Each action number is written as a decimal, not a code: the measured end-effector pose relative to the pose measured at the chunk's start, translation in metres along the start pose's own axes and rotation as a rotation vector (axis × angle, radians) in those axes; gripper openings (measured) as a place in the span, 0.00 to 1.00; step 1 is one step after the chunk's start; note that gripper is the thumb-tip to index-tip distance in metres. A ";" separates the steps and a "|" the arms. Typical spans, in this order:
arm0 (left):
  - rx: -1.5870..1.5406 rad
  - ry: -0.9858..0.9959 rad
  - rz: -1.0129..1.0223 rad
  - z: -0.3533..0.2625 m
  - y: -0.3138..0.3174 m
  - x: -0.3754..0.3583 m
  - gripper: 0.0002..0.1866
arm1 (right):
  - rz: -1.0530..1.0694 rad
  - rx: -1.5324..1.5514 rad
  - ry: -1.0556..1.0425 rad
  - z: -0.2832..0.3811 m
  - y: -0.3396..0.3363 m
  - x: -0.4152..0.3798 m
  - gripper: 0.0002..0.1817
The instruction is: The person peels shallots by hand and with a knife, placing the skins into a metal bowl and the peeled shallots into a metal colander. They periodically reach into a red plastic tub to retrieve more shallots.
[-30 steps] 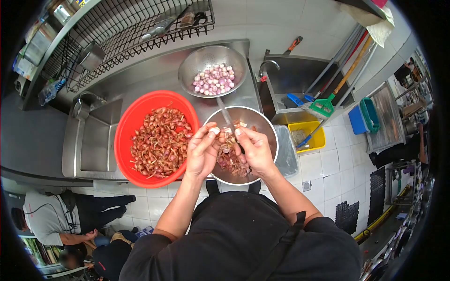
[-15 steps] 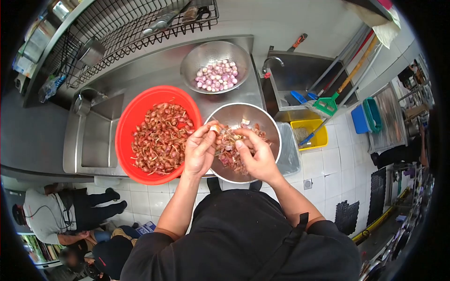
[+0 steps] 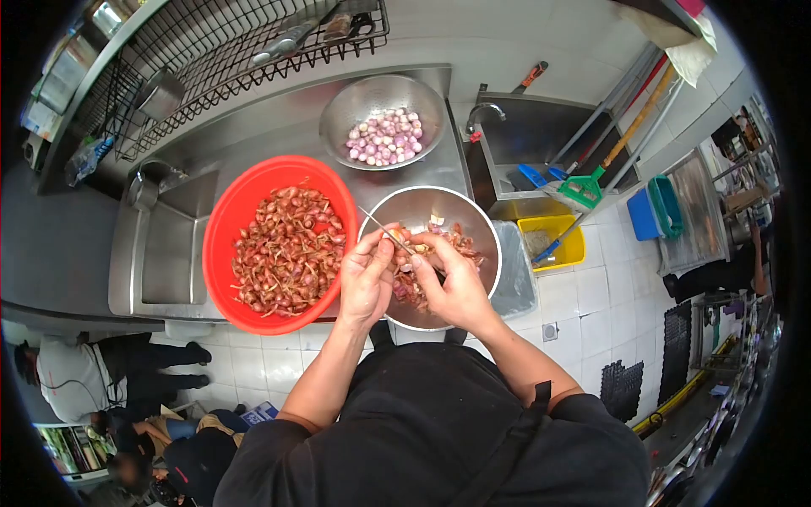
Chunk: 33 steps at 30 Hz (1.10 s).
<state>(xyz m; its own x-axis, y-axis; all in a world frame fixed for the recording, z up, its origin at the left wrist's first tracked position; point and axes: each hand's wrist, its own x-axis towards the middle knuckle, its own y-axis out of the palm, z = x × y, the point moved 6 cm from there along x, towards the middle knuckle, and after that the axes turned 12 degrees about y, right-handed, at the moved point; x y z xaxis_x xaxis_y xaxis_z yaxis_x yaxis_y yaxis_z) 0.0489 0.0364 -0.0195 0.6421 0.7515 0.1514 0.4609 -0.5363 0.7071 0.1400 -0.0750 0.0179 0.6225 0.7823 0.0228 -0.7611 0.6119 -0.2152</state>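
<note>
Above the near rim of a steel bowl (image 3: 498, 253), my two hands meet. My left hand (image 3: 369, 277) is closed, pinching a shallot (image 3: 392, 231) between thumb and fingers. In my right hand (image 3: 454, 286) is a small knife (image 3: 382, 225), its thin blade pointing up and left across the shallot. Papery reddish skins (image 3: 463, 245) fill the bottom of the bowl under my hands. To the left, a red basin (image 3: 221, 279) holds a heap of unpeeled shallots (image 3: 287, 253). Peeled pale-purple shallots (image 3: 385, 138) lie in a steel colander (image 3: 338, 118) behind the bowl.
A sink (image 3: 169, 262) is set into the counter at left, beneath a wire rack (image 3: 245, 63). At right are a deeper sink (image 3: 541, 127), a green brush (image 3: 583, 190) and a yellow tub (image 3: 574, 241). Other people (image 3: 72, 384) are at lower left.
The knife blade now shows, laid across the shallot in my left hand. My right hand has moved left, closer to my left hand. The view has shifted slightly.
</note>
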 end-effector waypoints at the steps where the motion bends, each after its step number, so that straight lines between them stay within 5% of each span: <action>1: -0.002 0.000 0.007 0.001 0.001 -0.001 0.15 | 0.065 0.043 0.080 0.004 0.002 0.001 0.17; 3: -0.064 -0.021 -0.056 0.001 -0.002 -0.002 0.16 | 0.123 0.092 0.153 0.005 0.004 0.002 0.18; 5: -0.080 -0.023 -0.041 -0.001 -0.001 -0.003 0.16 | 0.056 0.042 -0.118 0.020 0.001 -0.002 0.22; 9: -0.019 0.035 0.028 -0.008 0.004 -0.005 0.16 | 0.031 -0.025 -0.244 0.026 0.001 -0.002 0.23; 22: 0.249 0.212 0.014 -0.029 0.001 -0.005 0.15 | 0.047 0.044 -0.274 0.031 0.011 0.005 0.20; 25: 0.280 0.212 0.060 -0.032 -0.008 -0.005 0.15 | 0.099 0.156 -0.231 0.029 0.015 0.008 0.18; 28: 0.248 0.162 0.096 -0.036 -0.012 -0.007 0.16 | 0.179 0.259 0.035 0.016 0.015 0.016 0.18; 33: 0.087 0.087 0.041 -0.050 -0.016 -0.013 0.19 | 0.238 0.216 0.094 0.010 0.018 0.026 0.18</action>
<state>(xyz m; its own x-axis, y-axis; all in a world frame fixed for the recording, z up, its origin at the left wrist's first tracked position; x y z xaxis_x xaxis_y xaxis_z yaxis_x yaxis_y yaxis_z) 0.0028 0.0548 0.0017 0.6080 0.7565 0.2411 0.4887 -0.5959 0.6372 0.1407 -0.0431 0.0245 0.4293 0.8981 -0.0958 -0.9018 0.4320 0.0090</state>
